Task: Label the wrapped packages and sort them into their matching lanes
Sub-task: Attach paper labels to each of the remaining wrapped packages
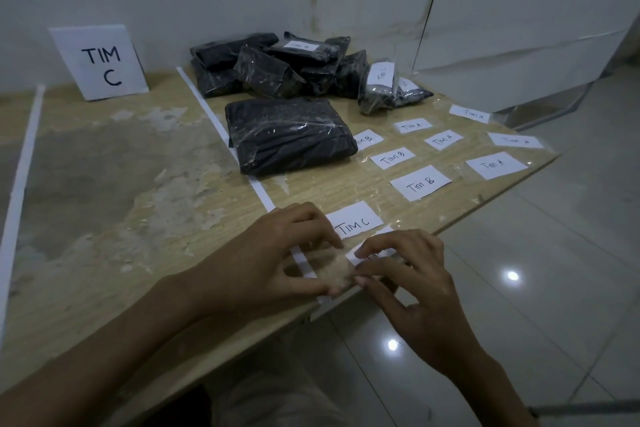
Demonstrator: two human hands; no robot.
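A paper label with clear tape (367,255) lies at the table's near edge. My left hand (277,253) and my right hand (408,274) both pinch it with their fingertips, and their fingers hide its writing. A label reading TIM C (353,224) lies just beyond it. Further right, rows of TIM B labels (420,182) and TIM A labels (496,165) are spread out. A large black wrapped package (289,133) lies flat mid-table. Behind it is a pile of black packages (273,64), some carrying labels.
A standing card marked TIM C (102,62) leans against the wall at the back left. White tape strips (214,114) divide the wooden table (121,184) into lanes. Glossy floor tiles (519,288) lie to the right of the table edge.
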